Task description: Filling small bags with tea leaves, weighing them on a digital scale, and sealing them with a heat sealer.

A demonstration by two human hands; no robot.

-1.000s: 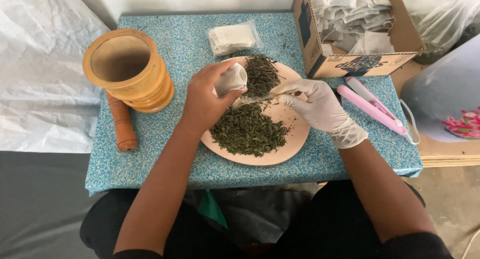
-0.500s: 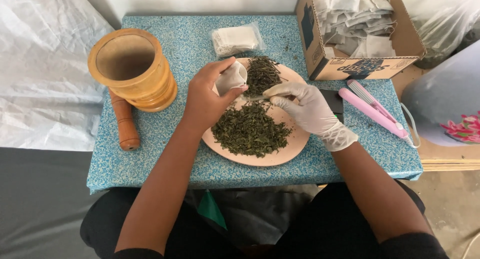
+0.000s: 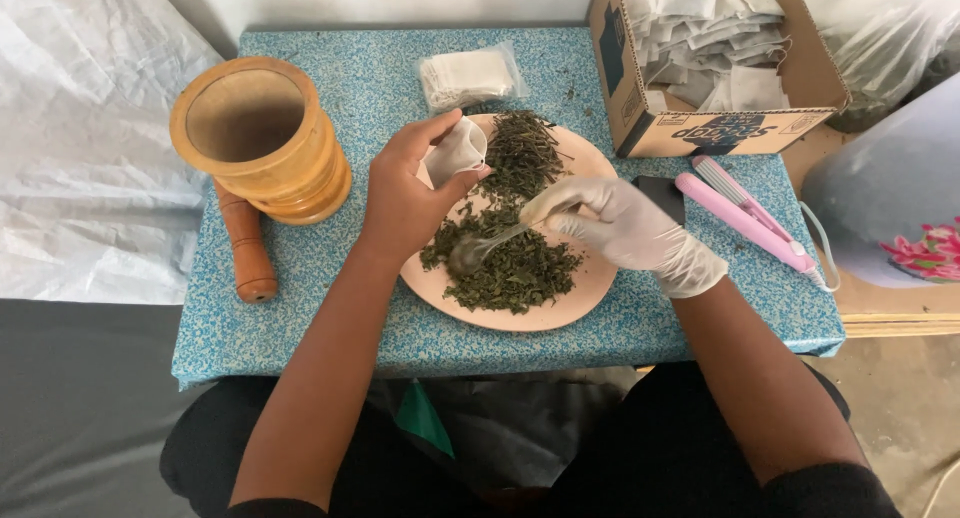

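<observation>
The left hand (image 3: 405, 193) is bare and curls around a small white filter pouch (image 3: 455, 150), pinching it open with thumb and fingertips above the upper left part of the pink plate (image 3: 560, 313). The gloved right hand (image 3: 625, 228) is closed on the handle of a small metal spoon (image 3: 480, 246). Compared with a second ago, the spoon has come away from the pouch's mouth and its bowl now dips into the dried green herbs (image 3: 505, 268) at the lower middle of the plate, while the pouch hand has barely shifted. Judged from that, one spoonful looks to have been delivered and another is being gathered; the pouch is held ready and not yet sealed.

Around the plate, on the blue speckled counter (image 3: 300, 328): a wooden mortar (image 3: 258, 138) stands at the upper left of the frame, with its wooden pestle (image 3: 248, 248) lying just below it. A clear packet of empty white pouches (image 3: 468, 75) lies above the plate. A cardboard box (image 3: 700, 118) holding more white pouches sits at the upper right. A pink heat sealer (image 3: 745, 213) lies to the right of the plate, with a small dark object beside the gloved hand that is partly hidden. Nothing lies between spoon and pouch; only loose herb bits are scattered near the packet.
</observation>
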